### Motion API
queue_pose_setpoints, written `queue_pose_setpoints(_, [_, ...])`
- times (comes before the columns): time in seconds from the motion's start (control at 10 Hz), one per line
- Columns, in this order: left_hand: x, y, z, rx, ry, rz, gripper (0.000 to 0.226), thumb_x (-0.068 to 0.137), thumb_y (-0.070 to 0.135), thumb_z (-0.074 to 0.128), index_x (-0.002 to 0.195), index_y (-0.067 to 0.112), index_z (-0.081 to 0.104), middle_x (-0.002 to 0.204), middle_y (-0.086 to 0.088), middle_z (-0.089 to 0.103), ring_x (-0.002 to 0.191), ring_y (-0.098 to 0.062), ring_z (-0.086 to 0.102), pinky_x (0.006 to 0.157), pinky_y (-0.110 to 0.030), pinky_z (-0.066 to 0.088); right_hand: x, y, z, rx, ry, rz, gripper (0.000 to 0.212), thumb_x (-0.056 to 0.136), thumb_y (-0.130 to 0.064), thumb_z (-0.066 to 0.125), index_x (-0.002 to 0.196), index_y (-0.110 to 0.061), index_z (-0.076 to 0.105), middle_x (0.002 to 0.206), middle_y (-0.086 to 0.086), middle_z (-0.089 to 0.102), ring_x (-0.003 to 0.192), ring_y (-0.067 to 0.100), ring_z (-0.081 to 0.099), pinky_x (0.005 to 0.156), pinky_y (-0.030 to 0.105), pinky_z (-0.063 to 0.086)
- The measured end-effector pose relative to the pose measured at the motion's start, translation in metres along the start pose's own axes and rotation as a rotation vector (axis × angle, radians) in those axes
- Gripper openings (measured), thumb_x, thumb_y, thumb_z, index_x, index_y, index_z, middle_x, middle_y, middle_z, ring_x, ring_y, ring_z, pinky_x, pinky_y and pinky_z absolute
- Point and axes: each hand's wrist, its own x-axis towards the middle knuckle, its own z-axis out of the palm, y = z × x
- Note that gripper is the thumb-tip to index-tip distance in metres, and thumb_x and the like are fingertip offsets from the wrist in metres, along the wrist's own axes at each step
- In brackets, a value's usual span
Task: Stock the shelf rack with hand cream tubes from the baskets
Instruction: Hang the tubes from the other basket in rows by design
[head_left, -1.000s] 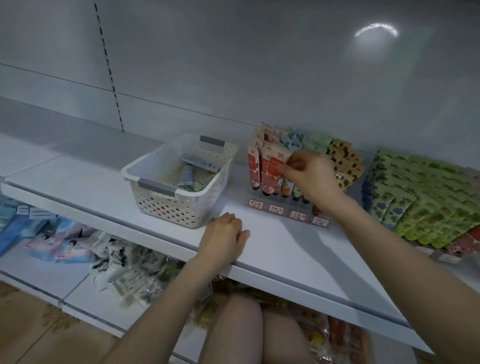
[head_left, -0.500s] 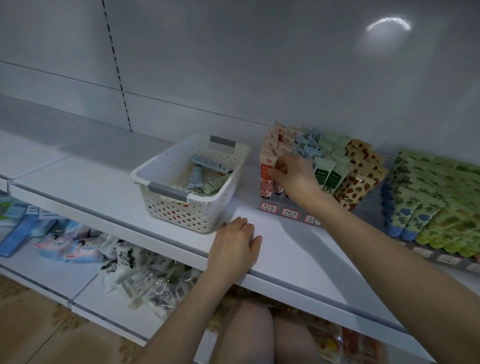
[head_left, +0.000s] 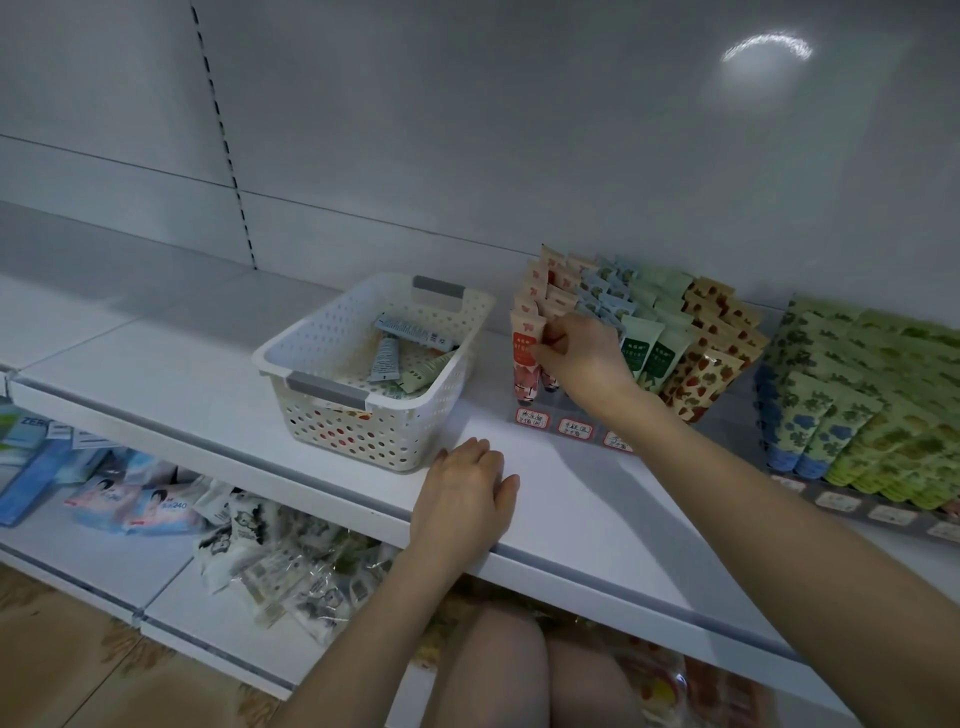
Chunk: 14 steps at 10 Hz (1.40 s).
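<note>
Peach-red hand cream tube (head_left: 549, 378) stands in the second column from the left of the clear display rack (head_left: 554, 419). Most of it is hidden behind the right hand (head_left: 582, 358); only its lower end shows under the fingers. Right grip is closed, fingers curled and pinching at the tube top, fingertips just touching the front tube of the left column (head_left: 523, 353).

Change: a second ago this hand was further right, over the rack's middle columns. Half a second ago it had slid left to this column, and it has barely moved since. Judged as the tube going down into its slot, not yet let go. Cannot tell if it is fully seated, because the hand covers it.

Left hand (head_left: 462, 493) lies palm down on the front edge of the shelf (head_left: 156, 374). Fingers are relaxed, grip empty, same spot all along.

White perforated basket (head_left: 363, 436) sits just left of the rack, not touching it. A few tubes are left inside: two grey tubes (head_left: 385, 358) and a pale green tube (head_left: 426, 371), with more colour showing through the holes. So stocking is not finished. The likely next move is to release the tube and reach back to the basket.

Other rack columns look well filled: mint-green tubes (head_left: 644, 353) and strawberry-print tubes (head_left: 711, 374). Further right is a second block of green floral tubes (head_left: 872, 395). Loose packets (head_left: 260, 545) lie on the lower shelf.
</note>
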Motion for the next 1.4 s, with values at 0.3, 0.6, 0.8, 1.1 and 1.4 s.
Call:
queue_pose_setpoints(0.3, [-0.002,-0.001,0.001,0.001,0.018,0.02,0.022,0.082,0.022,0.06,0.065,0.008,0.055,0.065,-0.005,0.052,0.059,-0.02,0.05,0.057,-0.029,0.038,-0.005,-0.001,-0.007,0.051,-0.011,0.022,0.025,0.09,-0.016,0.057,0.1,0.006,0.062,0.095,0.02,0.066,0.088,0.031,0.062,0.084,0.045,0.05])
queue_pose_setpoints(0.6, [0.012,0.022,-0.057,-0.062,-0.017,0.105,0.039,0.088,0.031,0.04,0.083,0.003,0.068,0.08,-0.009,0.067,0.072,-0.024,0.064,0.059,-0.032,0.052,-0.003,-0.027,-0.036,0.067,0.116,-0.089,0.018,0.092,-0.015,0.055,0.098,-0.003,0.067,0.084,0.006,0.064,0.073,0.017,0.059,0.071,0.025,0.048])
queue_pose_setpoints(0.8, [0.064,-0.006,-0.139,-0.021,0.069,0.02,0.037,0.092,0.028,0.041,0.083,0.004,0.068,0.078,-0.01,0.067,0.073,-0.026,0.059,0.066,-0.035,0.046,0.038,-0.077,-0.037,0.173,-0.024,-0.231,0.011,0.092,-0.01,0.054,0.085,-0.007,0.062,0.077,0.007,0.065,0.064,0.012,0.066,0.067,0.026,0.056])
queue_pose_setpoints(1.1, [0.148,-0.081,-0.089,0.36,-0.719,-0.211,0.034,0.097,0.028,0.044,0.117,0.003,0.056,0.108,-0.012,0.059,0.087,-0.021,0.051,0.081,-0.031,0.046,0.119,-0.094,0.073,-0.391,-0.473,-0.188,0.023,0.091,-0.002,0.05,0.069,-0.002,0.051,0.067,0.013,0.05,0.055,0.02,0.043,0.072,0.036,0.051])
queue_pose_setpoints(1.4, [0.158,-0.09,-0.068,0.477,-0.902,-0.129,0.046,0.097,0.019,0.047,0.138,0.003,0.037,0.122,-0.019,0.056,0.108,-0.03,0.056,0.083,-0.034,0.046,0.143,-0.061,0.125,-0.56,-0.503,-0.097,0.022,0.088,-0.019,0.054,0.069,-0.015,0.044,0.074,0.004,0.048,0.077,0.025,0.049,0.076,0.036,0.041])
